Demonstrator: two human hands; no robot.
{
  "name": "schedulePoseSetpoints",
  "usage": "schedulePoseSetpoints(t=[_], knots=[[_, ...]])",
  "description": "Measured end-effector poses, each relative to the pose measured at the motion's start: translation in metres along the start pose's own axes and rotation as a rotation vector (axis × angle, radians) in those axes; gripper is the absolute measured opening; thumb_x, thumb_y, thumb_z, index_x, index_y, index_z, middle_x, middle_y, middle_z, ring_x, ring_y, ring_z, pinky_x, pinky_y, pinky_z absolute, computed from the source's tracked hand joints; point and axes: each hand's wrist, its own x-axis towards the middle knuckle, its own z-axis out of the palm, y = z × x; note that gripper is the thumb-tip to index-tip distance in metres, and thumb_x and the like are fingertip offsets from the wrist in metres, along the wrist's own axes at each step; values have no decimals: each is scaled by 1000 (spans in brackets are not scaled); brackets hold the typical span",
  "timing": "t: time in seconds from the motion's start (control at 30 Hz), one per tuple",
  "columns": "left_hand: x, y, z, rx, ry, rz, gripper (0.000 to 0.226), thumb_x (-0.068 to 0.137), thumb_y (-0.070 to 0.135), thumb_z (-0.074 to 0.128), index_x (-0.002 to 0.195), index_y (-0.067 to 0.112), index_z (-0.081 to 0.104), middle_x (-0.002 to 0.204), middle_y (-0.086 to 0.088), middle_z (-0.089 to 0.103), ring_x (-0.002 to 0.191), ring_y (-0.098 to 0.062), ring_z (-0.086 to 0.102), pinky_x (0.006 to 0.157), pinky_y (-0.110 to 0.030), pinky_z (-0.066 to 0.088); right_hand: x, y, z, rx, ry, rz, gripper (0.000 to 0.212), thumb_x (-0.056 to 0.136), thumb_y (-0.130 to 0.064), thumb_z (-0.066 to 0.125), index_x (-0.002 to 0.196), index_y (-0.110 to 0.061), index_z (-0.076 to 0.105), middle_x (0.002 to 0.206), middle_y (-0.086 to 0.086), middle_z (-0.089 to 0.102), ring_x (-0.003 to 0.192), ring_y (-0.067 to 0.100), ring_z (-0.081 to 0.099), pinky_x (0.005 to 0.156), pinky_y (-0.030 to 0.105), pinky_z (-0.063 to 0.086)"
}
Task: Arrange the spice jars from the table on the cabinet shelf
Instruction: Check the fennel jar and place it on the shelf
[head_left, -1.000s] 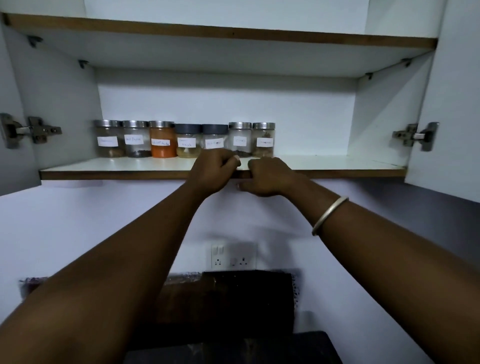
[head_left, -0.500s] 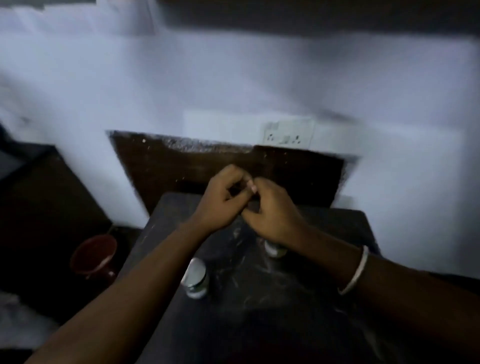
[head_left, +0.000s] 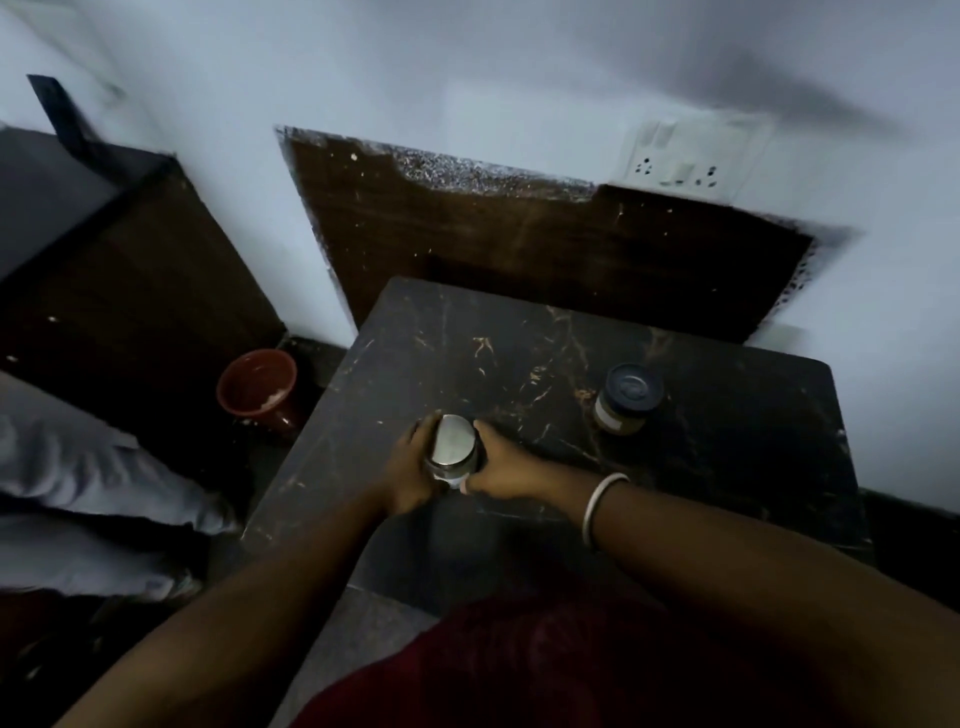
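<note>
The table (head_left: 727, 493) bears two jars; the left hand (head_left: 410, 473) and right hand (head_left: 506, 467) curl round the steel-lidded jar (head_left: 453, 447) at its front left, gripping its sides; pickup is under way, I judge; next, a level lift to the shelf, unseen here; the blue-lidded jar (head_left: 628, 397) waits well apart.

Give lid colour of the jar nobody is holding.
Dark blue round lid, on the small glass jar standing free; head view.
</note>
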Motion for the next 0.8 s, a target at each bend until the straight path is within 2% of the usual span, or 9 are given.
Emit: schedulePoseSetpoints(t=[0.07, 0.1, 0.17, 0.23, 0.33, 0.43, 0.53, 0.63, 0.8], knots=[[0, -1, 8, -109, 68, 10, 101, 79, 13, 88, 159, 6, 26, 163, -16, 36, 151, -30, 36, 119, -29, 26, 4, 4, 9, 45, -25, 54, 99, 74, -13, 86, 155, -18, 29, 145, 0, 49, 134, 21, 48, 109, 42, 47], [0, 0, 10, -145, 97, 19, 95, 82, 14, 86, 158, 6, 30, 161, -16, 41, 149, -29, 40, 119, -31, 28, 4, 6, 11, 83, -32, 73, 100, 76, -8, 84, 156, -19, 25, 145, -2, 46, 135, 19, 46, 109, 41, 46], [1, 5, 12, -214, 116, 60, 86, 80, 22, 88, 152, 12, 43, 152, -13, 54, 140, -25, 52, 119, -43, 39, 1, 11, 10, 208, -17, 70, 89, 78, -1, 83, 151, -17, 34, 144, 4, 53, 135, 24, 51, 112, 44, 47], [1, 15, 11, -305, 141, 102, 78, 75, 31, 90, 143, 22, 54, 136, -3, 64, 127, -14, 61, 109, -44, 49, -6, 13, 0, 316, 40, 66, 77, 84, 5, 77, 149, -12, 40, 144, 12, 57, 135, 28, 55, 112, 46, 47], [2, 43, 5, -495, 186, 102, 69, 81, 26, 83, 143, 17, 53, 132, -6, 65, 119, -21, 66, 103, -49, 55, -26, 9, -32, 323, 109, 51, 75, 91, 1, 70, 156, -15, 35, 142, 13, 58, 124, 24, 62, 97, 37, 57], [2, 95, -8, -742, 140, 144, 61, 84, 28, 80, 139, 20, 54, 121, -1, 69, 110, -24, 71, 90, -45, 61, -56, -5, -67, 414, 248, -83, 59, 97, -5, 65, 150, -19, 42, 127, 1, 62, 115, 17, 64, 78, 20, 58], [-2, 159, -19, -897, 80, 224, 63, 81, 43, 75, 136, 21, 54, 128, -13, 64, 112, -32, 69, 89, -46, 61, -88, -23, -95, 533, 399, -269, 50, 104, -10, 55, 151, -17, 40, 132, -3, 59, 116, 9, 65, 88, 20, 57], [-11, 214, -29, -978, 11, 276, 54, 89, 51, 64, 138, 30, 56, 127, -5, 69, 108, -24, 72, 86, -39, 61, -115, -40, -115, 600, 520, -443, 56, 101, -19, 49, 154, -18, 31, 146, 6, 48, 125, 10, 60, 94, 25, 55], [-29, 272, -36, -1031, -49, 321, 49, 98, 55, 49, 142, 35, 56, 140, -14, 64, 125, -34, 65, 107, -56, 51, -151, -59, -137, 698, 649, -655, 59, 98, -27, 51, 154, -21, 31, 148, 16, 44, 124, 23, 59, 90, 29, 55]])
